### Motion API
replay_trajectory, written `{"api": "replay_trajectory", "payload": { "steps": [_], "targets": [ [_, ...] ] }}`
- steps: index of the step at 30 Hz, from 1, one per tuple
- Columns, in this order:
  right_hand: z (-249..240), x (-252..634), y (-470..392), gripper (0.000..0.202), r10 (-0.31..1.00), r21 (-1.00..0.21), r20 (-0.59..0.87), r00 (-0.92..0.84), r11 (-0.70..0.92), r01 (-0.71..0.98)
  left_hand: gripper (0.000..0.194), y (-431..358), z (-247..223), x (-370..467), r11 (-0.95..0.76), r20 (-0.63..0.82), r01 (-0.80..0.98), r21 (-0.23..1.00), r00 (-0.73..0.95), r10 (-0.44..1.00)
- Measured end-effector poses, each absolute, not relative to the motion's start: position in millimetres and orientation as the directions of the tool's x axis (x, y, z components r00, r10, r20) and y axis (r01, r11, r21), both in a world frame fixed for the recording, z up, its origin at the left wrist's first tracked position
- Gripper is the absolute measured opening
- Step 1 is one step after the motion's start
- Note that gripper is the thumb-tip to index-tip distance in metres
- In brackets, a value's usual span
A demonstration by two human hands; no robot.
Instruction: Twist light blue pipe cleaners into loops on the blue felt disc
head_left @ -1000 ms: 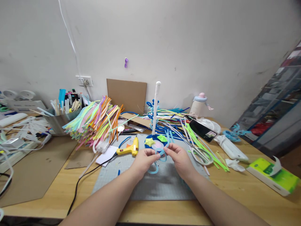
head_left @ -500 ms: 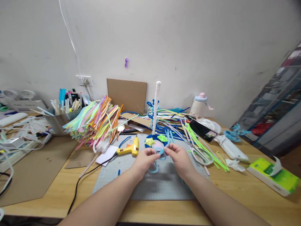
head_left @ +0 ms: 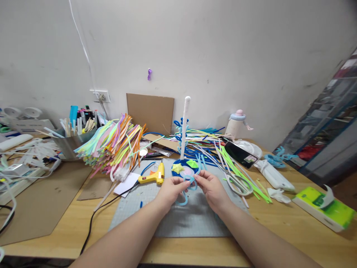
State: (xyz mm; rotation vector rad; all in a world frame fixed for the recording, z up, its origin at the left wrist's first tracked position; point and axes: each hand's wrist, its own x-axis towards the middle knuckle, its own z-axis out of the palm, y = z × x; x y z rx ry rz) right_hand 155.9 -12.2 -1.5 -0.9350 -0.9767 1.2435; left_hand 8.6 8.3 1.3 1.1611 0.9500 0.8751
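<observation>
Light-blue pipe cleaner [head_left: 182,201] pinched between both hands above the mat [head_left: 192,223]

The left hand [head_left: 170,191] has its grip closed, thumb and fingertips on the pipe cleaner's left side. The right hand [head_left: 214,190] pinches it from the other side, its grip closed too. The bent piece lies between the two grips: one loop dips below the left fingertips, and pale-blue ends point up beside the right fingers. Whether those ends belong to the same piece is hard to tell.

Just beyond the hands, at the mat's far side, is a dark-blue disc [head_left: 175,163] with a yellow star [head_left: 177,169], a green star [head_left: 192,163] and a pinkish centre. A white post [head_left: 185,126] stands upright behind the stars.

On the mat's left part is the glue gun [head_left: 153,176]; the scissors [head_left: 239,185] lie at its right edge. Past the mat's far left corner is a multicoloured bundle [head_left: 114,149] on the counter [head_left: 279,230]; right of the mat sits a green box [head_left: 325,208].
</observation>
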Motion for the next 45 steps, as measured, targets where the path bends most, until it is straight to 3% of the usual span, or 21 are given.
{"api": "replay_trajectory", "payload": {
  "steps": [7, 17, 24, 32, 39, 45],
  "targets": [
    [3.3, 156.0, -13.7, 0.018, 0.998, -0.926, 0.043, 0.048, 0.058, -0.374, 0.039, 7.6, 5.2, 6.9, 0.349, -0.193, -0.237, 0.907, 0.501, 0.844],
    [-2.7, 156.9, -13.1, 0.016, 0.994, -0.944, 0.085, 0.069, 0.102, -0.315, 0.034, 9.0, -0.4, 8.0, 0.147, -0.1, -0.091, 0.985, 0.391, 0.915],
    [0.3, 156.9, -14.5, 0.018, 0.979, -0.955, 0.159, 0.126, 0.185, -0.232, 0.036, 9.8, -3.2, 6.9, 0.095, -0.071, -0.05, 0.994, 0.35, 0.934],
    [1.5, 155.9, -13.1, 0.021, 0.997, -0.93, 0.02, 0.074, 0.046, -0.364, 0.034, 7.5, 0.7, 7.1, 0.058, -0.024, -0.085, 0.995, 0.354, 0.935],
    [6.6, 152.5, -18.0, 0.018, 0.995, -0.943, 0.069, -0.077, 0.04, -0.33, 0.032, 7.6, 1.9, 7.7, 0.057, -0.019, -0.103, 0.993, 0.339, 0.941],
    [-5.5, 152.7, -14.4, 0.019, 0.997, -0.959, 0.051, 0.059, 0.065, -0.277, 0.033, 6.9, 3.1, 8.8, 0.041, -0.006, -0.094, 0.995, 0.34, 0.94]
  ]
}}
